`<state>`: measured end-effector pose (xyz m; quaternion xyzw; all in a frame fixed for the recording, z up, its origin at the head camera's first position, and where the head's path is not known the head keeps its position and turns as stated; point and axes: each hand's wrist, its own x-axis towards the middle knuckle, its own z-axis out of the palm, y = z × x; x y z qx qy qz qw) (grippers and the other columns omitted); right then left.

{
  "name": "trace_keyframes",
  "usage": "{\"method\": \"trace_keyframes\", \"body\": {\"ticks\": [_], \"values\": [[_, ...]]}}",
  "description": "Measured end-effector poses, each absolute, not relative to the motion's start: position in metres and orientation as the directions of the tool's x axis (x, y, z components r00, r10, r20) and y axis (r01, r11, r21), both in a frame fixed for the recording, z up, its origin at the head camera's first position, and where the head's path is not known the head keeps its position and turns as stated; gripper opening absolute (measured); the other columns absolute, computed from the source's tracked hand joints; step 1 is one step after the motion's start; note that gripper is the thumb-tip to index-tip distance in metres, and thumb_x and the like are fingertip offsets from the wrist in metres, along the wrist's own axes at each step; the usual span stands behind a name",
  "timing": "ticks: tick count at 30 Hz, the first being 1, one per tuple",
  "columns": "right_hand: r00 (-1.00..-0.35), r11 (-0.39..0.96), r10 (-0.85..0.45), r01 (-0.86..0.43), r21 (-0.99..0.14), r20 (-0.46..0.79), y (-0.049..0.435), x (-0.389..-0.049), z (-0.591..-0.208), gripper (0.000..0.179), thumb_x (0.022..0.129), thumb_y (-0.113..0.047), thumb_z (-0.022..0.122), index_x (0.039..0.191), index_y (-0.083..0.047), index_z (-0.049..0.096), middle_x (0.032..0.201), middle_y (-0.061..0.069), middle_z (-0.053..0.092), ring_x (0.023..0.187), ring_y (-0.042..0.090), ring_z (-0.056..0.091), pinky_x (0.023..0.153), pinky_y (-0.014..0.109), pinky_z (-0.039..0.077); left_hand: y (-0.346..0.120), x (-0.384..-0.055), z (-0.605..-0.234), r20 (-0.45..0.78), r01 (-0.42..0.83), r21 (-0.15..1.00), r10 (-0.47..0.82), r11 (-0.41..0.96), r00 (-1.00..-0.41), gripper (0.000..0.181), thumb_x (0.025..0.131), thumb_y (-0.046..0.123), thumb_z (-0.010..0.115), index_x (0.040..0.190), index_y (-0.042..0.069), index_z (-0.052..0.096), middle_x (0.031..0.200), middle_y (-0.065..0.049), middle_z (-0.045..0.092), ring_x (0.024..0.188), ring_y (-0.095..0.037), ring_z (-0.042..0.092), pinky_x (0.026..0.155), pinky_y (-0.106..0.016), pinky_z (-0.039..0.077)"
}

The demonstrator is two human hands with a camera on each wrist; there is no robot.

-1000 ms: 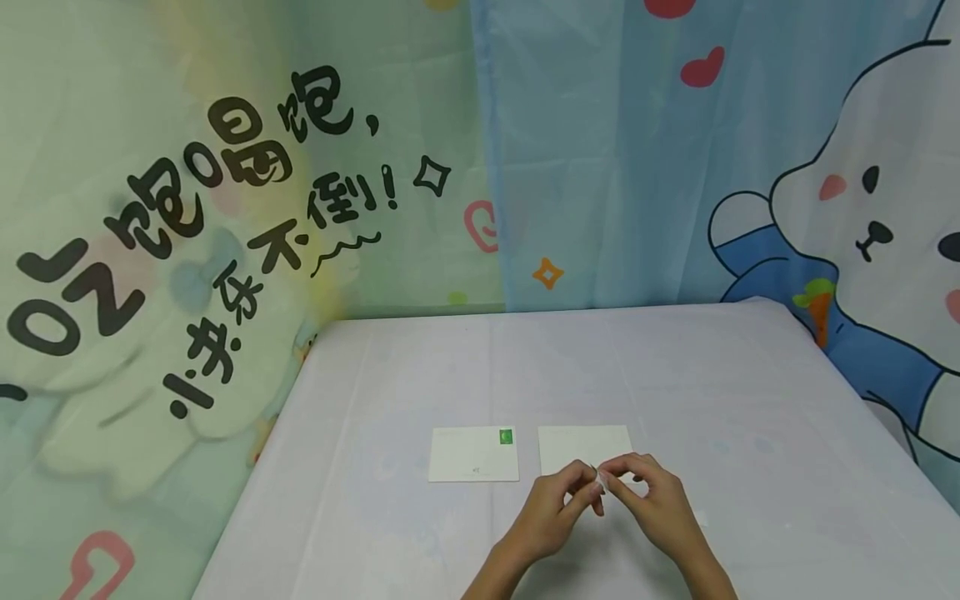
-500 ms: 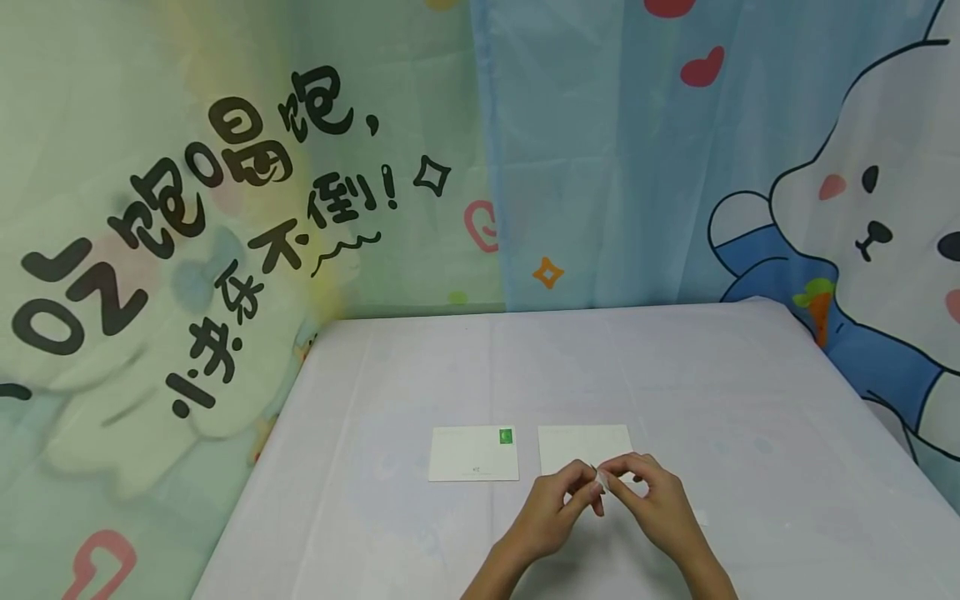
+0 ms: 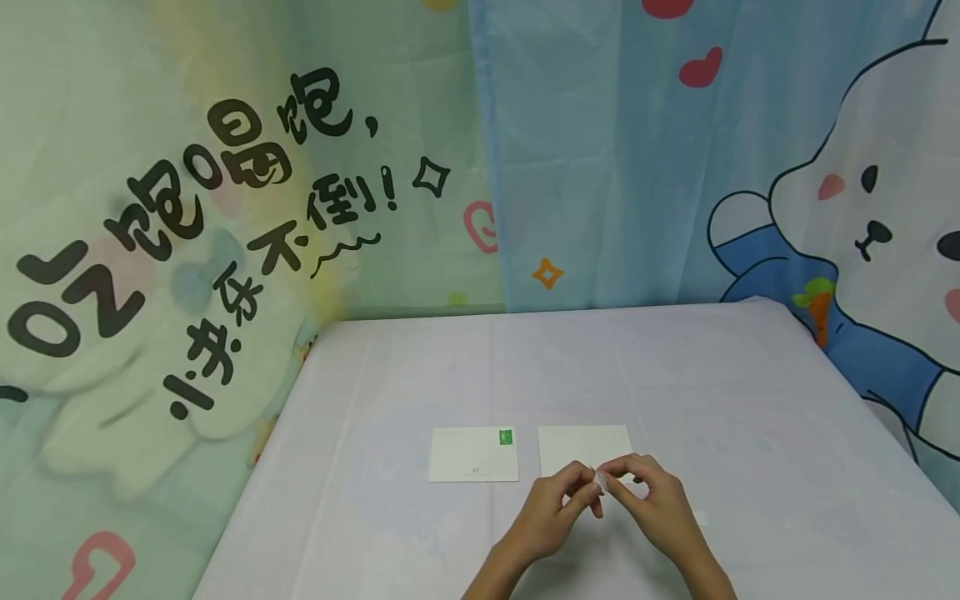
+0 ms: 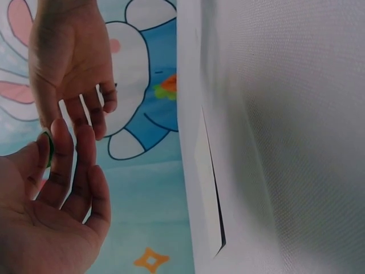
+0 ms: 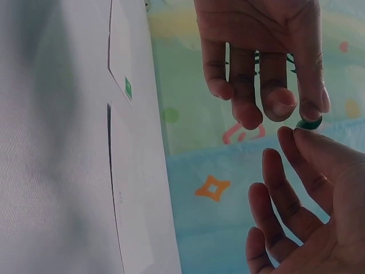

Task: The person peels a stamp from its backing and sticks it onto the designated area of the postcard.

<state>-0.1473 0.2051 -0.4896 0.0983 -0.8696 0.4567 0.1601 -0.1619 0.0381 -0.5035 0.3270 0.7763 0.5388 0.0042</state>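
Observation:
Above the table's front part, my left hand (image 3: 553, 508) and right hand (image 3: 651, 500) meet at the fingertips. Between thumb and index finger, both pinch a small stamp (image 3: 602, 480), whitish in the head view. Its green face shows as a curved sliver in the right wrist view, the stamp (image 5: 309, 123) bending between the fingers. The other fingers of both hands are loosely bent. Just beyond them lies a plain white postcard (image 3: 584, 446), its lower right part hidden by my right hand. Left of it lies another white postcard (image 3: 468, 457) with a green stamp (image 3: 506, 437) in its upper right corner.
A white cloth covers the table (image 3: 390, 375). Printed curtains (image 3: 600, 167) hang behind its far edge and along the sides. Near my right wrist a tiny whitish scrap (image 3: 701, 517) lies on the cloth.
The hands stay in almost the same place. The stamp between the fingertips has shifted slightly, and a little more of its whitish side shows. Both postcards lie still.

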Motion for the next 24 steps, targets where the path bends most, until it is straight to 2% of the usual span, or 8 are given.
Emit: {"method": "trace_keyframes", "body": {"ticks": [4,7,15,24], "values": [[-0.903,0.541,-0.050,-0.384,-0.748,0.428,0.206,-0.146,-0.491,0.028,0.076,-0.005,0.074,0.101,-0.018,0.068,0.091,-0.010,0.066,0.085,0.006,0.053,0.073,0.026,0.038,0.037,-0.161,-0.504,0.338,0.498,0.842,0.516,0.207,-0.787,0.018,0.099,0.027,0.041,0.099,0.014,0.054,0.071,0.005,0.064,0.073,-0.004,0.060,0.067,-0.017,0.042],[-0.887,0.529,-0.052,-0.414,-0.741,0.458,0.206,-0.146,-0.490,0.036,0.073,-0.002,0.076,0.104,-0.018,0.067,0.093,-0.007,0.067,0.086,0.007,0.054,0.074,0.025,0.037,0.037,-0.161,-0.505,0.336,0.494,0.845,0.515,0.206,-0.789,0.018,0.099,0.027,0.041,0.099,0.014,0.054,0.071,0.005,0.064,0.072,-0.007,0.061,0.065,-0.018,0.042],[-0.922,0.506,-0.031,-0.348,-0.789,0.387,0.206,-0.143,-0.484,0.021,0.078,-0.006,0.073,0.095,-0.017,0.068,0.090,-0.009,0.068,0.087,0.006,0.061,0.077,0.030,0.043,0.037,-0.162,-0.505,0.344,0.495,0.843,0.496,0.210,-0.797,0.018,0.099,0.029,0.041,0.097,0.016,0.053,0.070,0.007,0.064,0.070,-0.011,0.061,0.063,-0.016,0.040],[-0.943,0.453,-0.046,-0.314,-0.834,0.330,0.206,-0.139,-0.480,0.014,0.083,-0.010,0.068,0.096,-0.015,0.069,0.094,-0.006,0.068,0.092,0.006,0.060,0.081,0.035,0.043,0.035,-0.162,-0.505,0.341,0.487,0.848,0.489,0.210,-0.803,0.018,0.099,0.030,0.041,0.097,0.016,0.053,0.071,0.007,0.064,0.071,-0.012,0.061,0.064,-0.017,0.041]]}}
